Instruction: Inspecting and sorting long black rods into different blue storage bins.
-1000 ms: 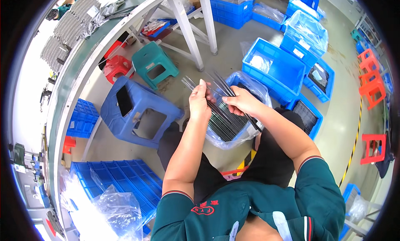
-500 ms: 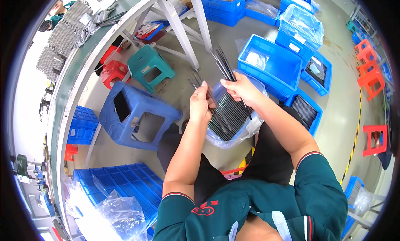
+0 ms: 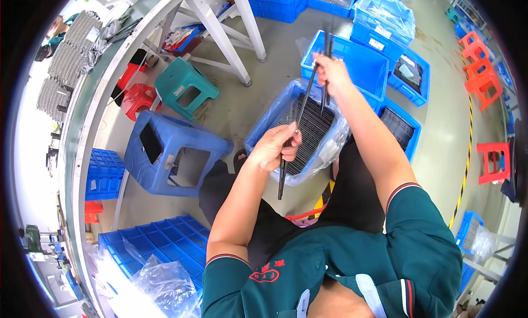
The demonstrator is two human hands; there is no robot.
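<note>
My left hand [image 3: 275, 147] grips a bundle of long thin black strips [image 3: 297, 120] that slants up over a blue bin [image 3: 258, 134]. That bin is lined with a clear plastic bag and holds many more black strips [image 3: 311, 134]. My right hand [image 3: 329, 70] is raised higher and farther out, pinching a few black strips [image 3: 327, 43] that point upward. Both hands hover above the bin, which stands on the floor in front of my knees.
A blue plastic stool [image 3: 170, 153] stands left of the bin, with a green stool [image 3: 184, 90] and a red stool [image 3: 137, 98] beyond it. Several blue crates [image 3: 357, 65] sit ahead and right. A workbench edge [image 3: 93, 109] curves along the left. Orange stools [image 3: 481, 76] stand far right.
My right hand has lifted up and away with a few strips. My left hand has dropped lower and closer to me, still holding the main bundle, so the hands have drawn apart.
</note>
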